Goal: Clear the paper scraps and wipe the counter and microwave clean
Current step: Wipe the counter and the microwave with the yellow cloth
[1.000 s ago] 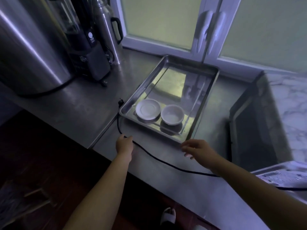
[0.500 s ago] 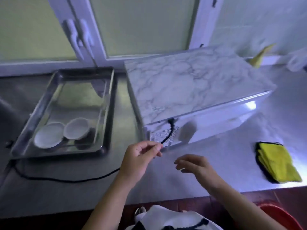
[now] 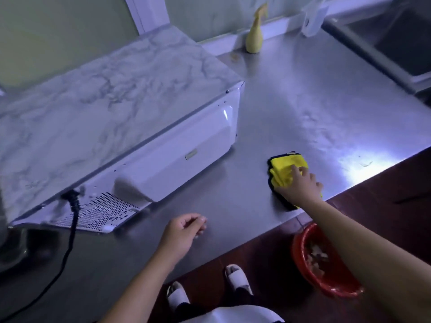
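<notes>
Kitchen, dim bluish light. Steel counter (image 3: pixel 303 101) runs under a white window frame (image 3: pixel 147 12); dark red floor (image 3: pixel 384 206) below its front edge.

- Microwave (image 3: pixel 105 108): white, marble-patterned top, standing on the left of the counter at an angle, back panel toward the person. Vent grille (image 3: pixel 102 210) at the near left corner.
- Power cord (image 3: pixel 70 241): black, leaves the back panel beside the grille and trails down over the counter to the lower left.
- Cloth (image 3: pixel 283 169): yellow with a dark edge, folded, lying flat near the counter's front edge, well to the right of the microwave.
- Right hand (image 3: pixel 300 185): on top of the cloth, fingers stretched across the yellow face, thumb along its near left side; palm down.
- Left hand (image 3: pixel 182 234): above the bare counter in front of the microwave, fingers loosely curled, nothing in it.
- Spray bottle (image 3: pixel 254 38): yellow, upright at the back against the window ledge; a few small bits lie on the counter just left of its foot.
- Clear container (image 3: pixel 312 17): blurred, at the back, right of the bottle.
- Sink (image 3: pixel 396 36): sunk basin, far right corner.
- Red bin (image 3: pixel 310 276): on the floor under the right forearm, pale paper scraps (image 3: pixel 317 255) inside.
- Slippers (image 3: pixel 238 278): white, on the person's feet, bottom centre.
</notes>
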Motion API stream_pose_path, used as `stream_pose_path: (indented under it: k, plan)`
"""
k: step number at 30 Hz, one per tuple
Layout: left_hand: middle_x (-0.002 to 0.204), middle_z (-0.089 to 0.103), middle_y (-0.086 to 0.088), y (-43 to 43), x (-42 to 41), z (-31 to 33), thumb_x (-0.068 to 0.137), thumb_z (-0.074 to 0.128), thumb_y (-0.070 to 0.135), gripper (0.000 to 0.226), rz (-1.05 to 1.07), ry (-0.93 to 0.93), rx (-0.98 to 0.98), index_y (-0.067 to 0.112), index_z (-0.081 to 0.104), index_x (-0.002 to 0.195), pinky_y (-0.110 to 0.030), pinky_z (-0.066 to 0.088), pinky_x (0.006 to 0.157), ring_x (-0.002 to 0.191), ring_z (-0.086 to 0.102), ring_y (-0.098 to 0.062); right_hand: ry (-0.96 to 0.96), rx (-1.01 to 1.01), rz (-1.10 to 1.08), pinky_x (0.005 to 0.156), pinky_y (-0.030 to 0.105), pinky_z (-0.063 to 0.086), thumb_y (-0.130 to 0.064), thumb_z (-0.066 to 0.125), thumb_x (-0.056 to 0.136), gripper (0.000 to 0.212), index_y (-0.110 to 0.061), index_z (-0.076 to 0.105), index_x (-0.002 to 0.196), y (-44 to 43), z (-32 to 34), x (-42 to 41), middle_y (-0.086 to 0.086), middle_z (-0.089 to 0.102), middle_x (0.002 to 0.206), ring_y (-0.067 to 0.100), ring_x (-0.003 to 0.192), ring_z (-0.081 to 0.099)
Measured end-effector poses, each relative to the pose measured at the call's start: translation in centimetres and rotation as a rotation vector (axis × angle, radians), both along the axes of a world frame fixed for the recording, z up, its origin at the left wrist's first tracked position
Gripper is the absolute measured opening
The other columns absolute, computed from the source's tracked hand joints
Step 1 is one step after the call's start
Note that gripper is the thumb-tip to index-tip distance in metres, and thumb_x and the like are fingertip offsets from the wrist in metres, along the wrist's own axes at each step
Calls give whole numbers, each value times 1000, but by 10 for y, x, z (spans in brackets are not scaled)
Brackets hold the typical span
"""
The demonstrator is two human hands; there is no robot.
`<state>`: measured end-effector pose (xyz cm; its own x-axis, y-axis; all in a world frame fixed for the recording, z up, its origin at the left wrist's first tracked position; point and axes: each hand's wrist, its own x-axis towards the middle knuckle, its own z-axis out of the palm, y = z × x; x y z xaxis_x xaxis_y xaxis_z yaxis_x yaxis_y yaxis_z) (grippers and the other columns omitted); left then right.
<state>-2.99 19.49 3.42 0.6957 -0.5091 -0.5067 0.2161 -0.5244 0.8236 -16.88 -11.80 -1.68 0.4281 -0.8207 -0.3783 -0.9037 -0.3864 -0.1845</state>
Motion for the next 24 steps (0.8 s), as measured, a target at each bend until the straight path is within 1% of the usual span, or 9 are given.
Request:
stream_pose_path:
  k: [4, 9, 12, 13, 16, 18, 20, 22, 24]
  plan:
    - [75, 74, 1, -12, -12, -1, 95, 63, 10, 15, -9, 11, 53, 15, 75, 89, -18, 51, 63, 67, 65, -6, 48, -149, 73, 92, 48, 40, -37, 58, 87, 66, -17, 35, 145, -6, -21, 2, 15, 42, 145, 39, 126, 43]
    - [82, 76, -4, -11, -21, 3, 94, 62, 7, 15, -48, 17, 92, 15, 75, 94, -21, 51, 66, 69, 66, -8, -69, -180, 52, 67, 35, 34, -8, 52, 82, 35, -13, 51, 116, -21, -15, 4, 16, 59, 115, 39, 100, 56]
    - [83, 76, -3, -7, -18, 11, 94, 62, 7, 16, -48, 17, 59, 17, 74, 95, -22, 52, 67, 72, 67, -9, -322, 62, -137, 57, 31, 38, -25, 57, 87, 4, -26, 55, 91, -21, 11, 0, 4, 63, 81, 32, 77, 61]
    - [84, 76, -4, -6, -16, 15, 94, 62, 8, 15, -55, 17, 38, 17, 74, 96, -23, 52, 69, 73, 67, -10, -451, 179, -219, 57, 31, 44, -26, 60, 86, 5, -22, 58, 85, -13, 20, -1, 3, 64, 75, 29, 71, 62]
    - [90, 74, -6, -3, -9, 30, 93, 66, 12, 12, -94, 42, -36, 19, 73, 101, -26, 52, 74, 81, 66, -12, -781, 544, -368, 75, 42, 57, -5, 70, 79, 15, -16, 70, 88, 34, 48, -4, 10, 73, 88, 28, 79, 69]
    - [102, 71, -4, -2, -4, 45, 90, 72, 19, 20, -143, 96, -85, 21, 70, 110, -25, 52, 80, 89, 65, -9, -964, 829, -348, 74, 41, 61, 0, 71, 79, 19, -13, 75, 93, 73, 69, -7, 14, 76, 97, 34, 91, 72]
    - [117, 68, 0, 3, 4, 61, 82, 76, 30, 41, -233, 188, -177, 24, 65, 121, -25, 51, 87, 98, 66, -5, -1114, 1107, -288, 70, 36, 59, -2, 70, 78, 19, -10, 76, 94, 110, 89, -9, 18, 75, 97, 33, 88, 73]
    - [124, 67, 3, 11, 12, 78, 81, 73, 30, 50, -351, 292, -305, 25, 60, 129, -29, 53, 95, 110, 66, -9, -1206, 1263, -259, 71, 36, 59, -1, 68, 76, 24, -6, 74, 99, 146, 106, -8, 20, 74, 98, 31, 85, 73]
    - [125, 67, 1, 24, 18, 87, 87, 71, 18, 47, -418, 337, -418, 23, 57, 132, -36, 55, 93, 114, 66, -19, -1246, 1282, -256, 74, 39, 59, 3, 68, 76, 29, -6, 71, 103, 181, 114, -2, 21, 71, 103, 33, 89, 72]
